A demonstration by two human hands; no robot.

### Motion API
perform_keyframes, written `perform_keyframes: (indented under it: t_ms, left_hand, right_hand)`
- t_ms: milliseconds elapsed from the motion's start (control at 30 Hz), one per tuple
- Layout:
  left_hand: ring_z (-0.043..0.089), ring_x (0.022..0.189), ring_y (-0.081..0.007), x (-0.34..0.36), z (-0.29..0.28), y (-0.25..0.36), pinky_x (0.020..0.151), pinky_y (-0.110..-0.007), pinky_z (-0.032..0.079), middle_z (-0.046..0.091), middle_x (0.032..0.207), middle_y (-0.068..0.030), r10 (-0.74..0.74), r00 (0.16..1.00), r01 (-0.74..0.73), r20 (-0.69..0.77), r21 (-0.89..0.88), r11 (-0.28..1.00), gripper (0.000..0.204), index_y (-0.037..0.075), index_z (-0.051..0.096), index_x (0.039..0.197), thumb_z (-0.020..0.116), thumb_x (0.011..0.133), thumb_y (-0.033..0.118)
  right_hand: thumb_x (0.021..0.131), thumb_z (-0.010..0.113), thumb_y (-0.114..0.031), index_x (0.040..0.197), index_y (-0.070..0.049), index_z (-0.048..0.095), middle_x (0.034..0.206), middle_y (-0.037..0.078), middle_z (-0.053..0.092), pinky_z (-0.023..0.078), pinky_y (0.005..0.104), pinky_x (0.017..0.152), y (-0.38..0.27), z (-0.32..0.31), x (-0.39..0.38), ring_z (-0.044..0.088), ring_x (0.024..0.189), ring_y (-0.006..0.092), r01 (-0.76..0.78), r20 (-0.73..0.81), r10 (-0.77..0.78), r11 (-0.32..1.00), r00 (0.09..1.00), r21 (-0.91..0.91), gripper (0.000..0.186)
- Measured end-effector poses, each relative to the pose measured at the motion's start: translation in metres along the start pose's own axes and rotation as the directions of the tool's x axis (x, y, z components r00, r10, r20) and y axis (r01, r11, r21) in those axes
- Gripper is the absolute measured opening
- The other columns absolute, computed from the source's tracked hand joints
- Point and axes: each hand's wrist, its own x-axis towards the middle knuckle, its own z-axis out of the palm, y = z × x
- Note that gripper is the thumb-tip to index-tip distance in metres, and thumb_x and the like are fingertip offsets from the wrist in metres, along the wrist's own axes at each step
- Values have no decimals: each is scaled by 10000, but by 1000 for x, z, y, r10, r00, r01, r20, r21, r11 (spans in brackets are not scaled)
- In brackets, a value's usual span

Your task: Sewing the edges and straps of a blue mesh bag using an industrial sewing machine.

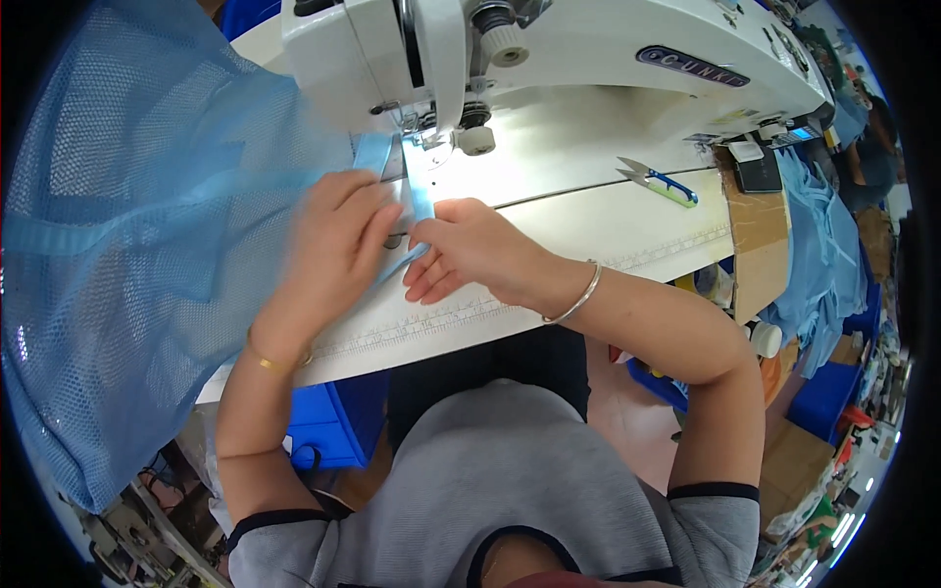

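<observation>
A white sewing machine (382, 59) stands at the table's far side, its needle and foot area above a light blue strap (419, 181). My right hand (480, 250) pinches that strap between thumb and forefinger just in front of the foot; its other fingers hang loosely curled, and a loose end runs toward my left hand. Close by on the left, my left hand (343, 230) is partly blurred beside a second blue band, its fingers bent; whether it grips anything is hidden. Light blue mesh fabric (147, 225) spreads left of it and drapes over the table edge.
Blue-and-green thread snips (659, 182) lie on the white table (588, 230), right of the machine. A cardboard piece (755, 235) and hanging light blue fabric (818, 245) are farther right. A blue bin (333, 421) stands below the table edge.
</observation>
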Motion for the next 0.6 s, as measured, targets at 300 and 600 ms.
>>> perform_keyframes:
  t_ms: [300,600]
  left_hand:
    - [562,770,-270,-102,-38,11,672,-356,478,562,876,-99,-78,973,-79,219,628,774,292,-19,590,985,600,730,124]
    - [595,818,-272,-112,-77,69,699,-389,501,596,882,-124,-114,849,22,515,183,983,281,-4,594,1020,632,744,25]
  right_hand:
    - [944,515,-188,994,67,508,963,238,631,583,346,796,12,9,0,683,881,294,131,-41,-127,984,991,118,260]
    - [908,603,-152,1000,25,591,960,112,661,503,271,782,71,75,3,640,871,163,339,-147,-316,924,937,178,200]
